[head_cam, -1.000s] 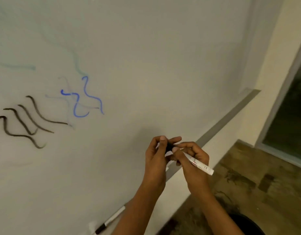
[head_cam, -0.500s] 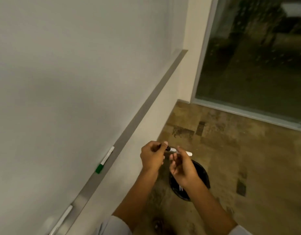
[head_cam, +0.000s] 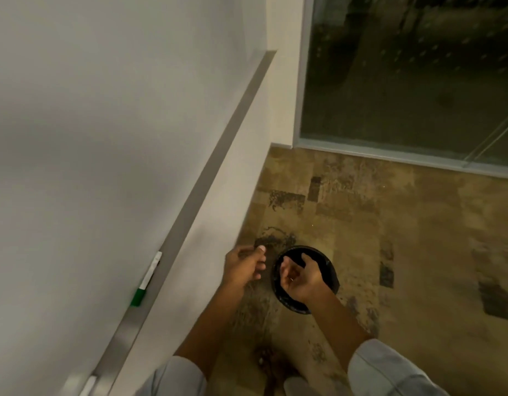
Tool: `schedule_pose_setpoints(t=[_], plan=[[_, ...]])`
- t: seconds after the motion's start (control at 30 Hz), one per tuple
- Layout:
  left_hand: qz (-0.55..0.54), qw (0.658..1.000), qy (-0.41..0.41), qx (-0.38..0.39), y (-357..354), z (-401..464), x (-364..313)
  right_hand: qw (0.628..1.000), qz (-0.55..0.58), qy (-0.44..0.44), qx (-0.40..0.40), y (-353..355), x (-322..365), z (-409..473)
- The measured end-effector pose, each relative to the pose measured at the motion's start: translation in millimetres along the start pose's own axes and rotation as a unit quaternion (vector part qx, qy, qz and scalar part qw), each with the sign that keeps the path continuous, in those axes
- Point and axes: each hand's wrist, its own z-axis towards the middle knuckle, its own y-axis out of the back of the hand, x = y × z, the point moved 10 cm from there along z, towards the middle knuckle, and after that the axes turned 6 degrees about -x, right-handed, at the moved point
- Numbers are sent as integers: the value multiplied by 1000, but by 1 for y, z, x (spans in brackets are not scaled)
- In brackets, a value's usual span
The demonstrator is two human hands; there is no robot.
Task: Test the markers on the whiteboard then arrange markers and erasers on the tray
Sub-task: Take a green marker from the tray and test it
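My right hand (head_cam: pixel 300 277) hangs open, palm up, over a round black bin (head_cam: pixel 331 277) on the floor, with nothing in it. To its left, my left hand (head_cam: pixel 244 265) has loosely curled fingers and no marker visible in it. A white marker with a green cap (head_cam: pixel 145 281) lies on the metal tray (head_cam: pixel 212 167) under the whiteboard (head_cam: pixel 104 138). The end of another white marker (head_cam: pixel 88 385) shows on the tray at the bottom left. No eraser is in view.
The tray runs diagonally from the bottom left up to the wall corner. A dark glass window (head_cam: pixel 404 81) fills the upper right. Brown patterned floor (head_cam: pixel 418 238) lies below, and my shoe tip (head_cam: pixel 297 388) is at the bottom edge.
The black-tipped white marker held between both hands is gone from them. The hands have moved apart, the right one now over the bin. The view has swung down and right.
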Motion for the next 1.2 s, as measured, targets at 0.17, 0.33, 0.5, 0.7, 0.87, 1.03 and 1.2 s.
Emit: schedule_pose_setpoints(t=[0.17, 0.33, 0.5, 0.7, 0.87, 1.03, 1.2], plan=[[-39, 997, 9, -59, 72, 15, -1, 998, -48, 30, -13, -37, -28, 11], [-100, 981, 19, -163, 166, -2, 11, 955, -283, 72, 47, -122, -99, -3], [-160, 944, 67, -279, 259, -36, 62, 852, -503, 83, 123, -199, -197, -17], [-246, 898, 97, -351, 315, -84, 114, 825, -552, 57, 102, -218, -263, -5], [-292, 875, 102, -372, 329, -112, 133, 848, -521, 42, 87, -214, -286, -1], [-312, 859, 99, -394, 333, -123, 123, 895, -433, 17, 105, -196, -303, -28], [-299, 844, -41, -443, 337, -147, 38, 916, -342, -20, 211, -210, -332, -117]])
